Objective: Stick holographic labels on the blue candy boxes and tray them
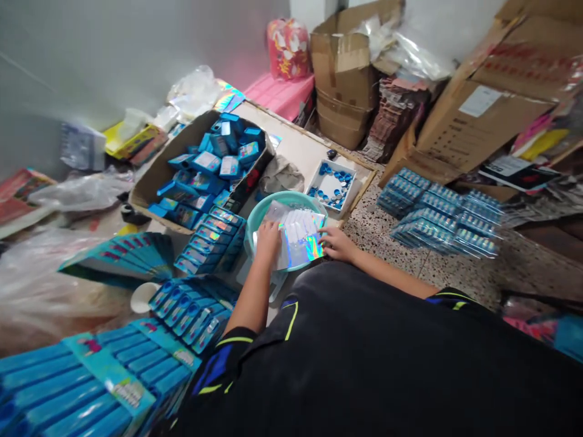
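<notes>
Left grip (pixel 268 238) and right grip (pixel 334 244) spread on holographic packets (pixel 300 240), teal basin (pixel 291 197), blue boxes (pixel 207 162) in carton (pixel 152 182)

One left grip (pixel 268 238) and one right grip (pixel 334 244) rest on one holographic foil sheet (pixel 301 246), above one teal plastic basin (pixel 286 203). One cardboard carton (pixel 157 182) holds blue boxes (pixel 207 162), perhaps twenty, though they overlap too much for a sure count. There is one white tray (pixel 330 185) of round blue caps (pixel 334 173), one white cup (pixel 143 297), one pink plastic crate (pixel 279 94), one red floral bag (pixel 288 48), and two rows of blue blister packs (pixel 437 218) on the floor (pixel 387 243).
</notes>
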### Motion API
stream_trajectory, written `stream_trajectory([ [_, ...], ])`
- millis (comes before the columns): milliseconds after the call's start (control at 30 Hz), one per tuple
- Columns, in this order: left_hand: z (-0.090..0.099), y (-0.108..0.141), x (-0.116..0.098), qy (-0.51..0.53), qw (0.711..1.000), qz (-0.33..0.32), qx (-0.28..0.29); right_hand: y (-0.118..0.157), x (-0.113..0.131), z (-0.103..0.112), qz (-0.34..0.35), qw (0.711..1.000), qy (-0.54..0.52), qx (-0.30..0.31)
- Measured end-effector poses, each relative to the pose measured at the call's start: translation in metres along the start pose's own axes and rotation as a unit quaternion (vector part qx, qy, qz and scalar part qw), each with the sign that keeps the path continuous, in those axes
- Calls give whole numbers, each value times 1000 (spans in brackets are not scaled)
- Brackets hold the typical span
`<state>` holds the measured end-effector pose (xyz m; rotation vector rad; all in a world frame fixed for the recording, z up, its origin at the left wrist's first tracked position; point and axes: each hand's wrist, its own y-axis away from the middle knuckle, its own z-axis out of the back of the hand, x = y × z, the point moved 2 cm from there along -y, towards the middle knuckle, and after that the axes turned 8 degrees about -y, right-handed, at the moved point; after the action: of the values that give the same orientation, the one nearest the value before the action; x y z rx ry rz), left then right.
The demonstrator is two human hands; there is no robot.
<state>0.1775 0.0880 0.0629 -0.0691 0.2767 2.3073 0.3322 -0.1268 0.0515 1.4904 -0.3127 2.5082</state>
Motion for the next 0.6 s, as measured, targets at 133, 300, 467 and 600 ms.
stream_trajectory([
  [133,-15,-22,-3,-10,999,-38,28,3,-12,-5,21,992,18,123],
  [300,-24,-5,13,-12,997,-64,37,15,-34,-17,48,996,8,79],
  [467,-36,0,16,-21,997,-61,44,20,-48,-35,59,998,-21,0],
  [600,-44,-14,13,-33,996,-59,49,20,-55,-42,72,996,-38,-34],
])
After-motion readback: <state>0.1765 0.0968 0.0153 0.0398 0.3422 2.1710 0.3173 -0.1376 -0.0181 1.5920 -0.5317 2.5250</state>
